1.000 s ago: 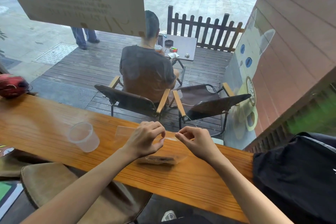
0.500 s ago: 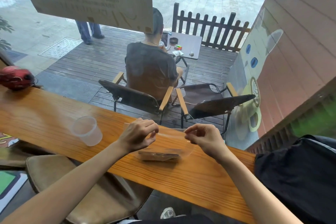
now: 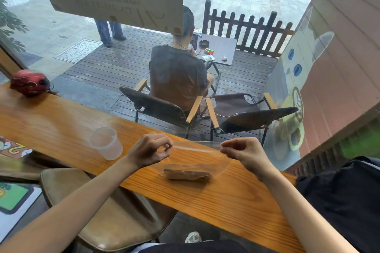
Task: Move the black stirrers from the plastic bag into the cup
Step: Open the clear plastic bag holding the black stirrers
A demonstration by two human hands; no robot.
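A clear plastic bag (image 3: 205, 157) hangs between my hands over the wooden counter (image 3: 226, 197). My left hand (image 3: 149, 150) pinches its top left corner. The top right corner is pinched by my right hand (image 3: 245, 153). A dark bundle of stirrers (image 3: 187, 174) lies in the bottom of the bag, resting on the counter. An empty clear plastic cup (image 3: 106, 142) stands upright on the counter, to the left of my left hand.
A red helmet (image 3: 28, 82) sits on the far left of the counter. A brown padded stool (image 3: 98, 211) is below the counter's near edge. A black bag or garment (image 3: 345, 197) lies at the right. A window pane runs along the counter's far edge.
My hands have drawn apart, stretching the bag's top edge wide and lifting it. The stirrer bundle stays at the bottom of the bag.
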